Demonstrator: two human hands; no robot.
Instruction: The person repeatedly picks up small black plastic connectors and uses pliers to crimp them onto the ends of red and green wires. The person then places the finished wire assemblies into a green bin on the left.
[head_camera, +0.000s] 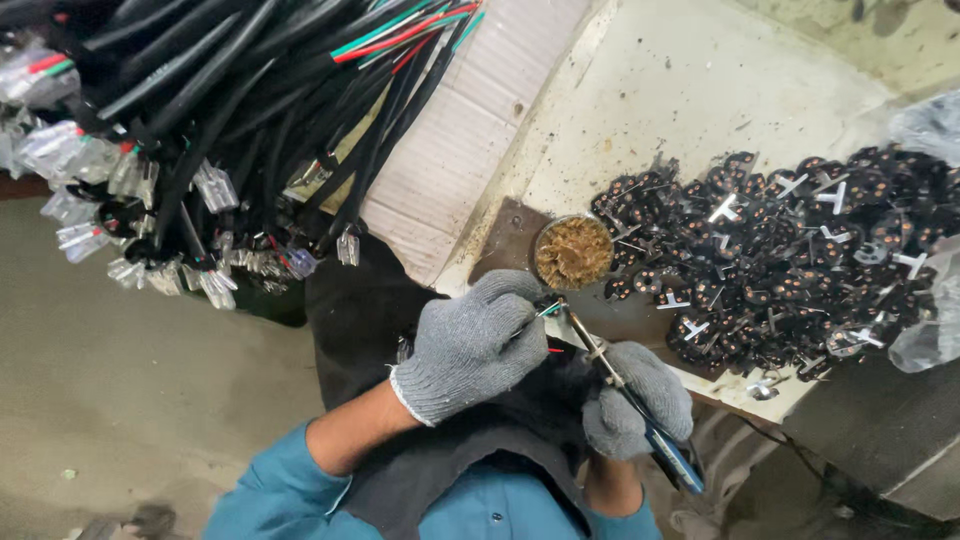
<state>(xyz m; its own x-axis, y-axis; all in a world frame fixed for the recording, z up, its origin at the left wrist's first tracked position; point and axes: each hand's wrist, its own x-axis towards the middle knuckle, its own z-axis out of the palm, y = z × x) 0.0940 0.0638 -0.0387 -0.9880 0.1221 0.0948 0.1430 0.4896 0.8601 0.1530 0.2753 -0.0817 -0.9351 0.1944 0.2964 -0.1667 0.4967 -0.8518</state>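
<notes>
Holding a black cable end low in front of me, just off the near edge of the workbench, over the dark cloth on my lap. My left hand in a grey knit glove is curled shut, pinching the thin green and red wire tips of that cable between fingertips. My right hand, same grey glove, is closed around the blue handles of slim metal pliers, whose pointed nose reaches up to the wire tips, touching or just beside them, cannot tell which. Cable jacket is smooth black rubber; the exposed cores are short, coloured, fine.

Just beyond the plier nose sits a small round tin filled with brown, stringy, crumbly stuff, standing on a brownish plate at the bench edge. Right of it a heap of black plastic plug inserts with brass dots and flat silver prongs, glossy, small, jumbled. Clear crinkled plastic bag at the far right. Bench top is pale, stained, scratched. Upper left hangs a thick bundle of black cables, a few red and green cores showing, ends capped in clear plastic sleeves. Corrugated white board lies under them. Teal sleeves on my arms, floor is dull grey concrete
</notes>
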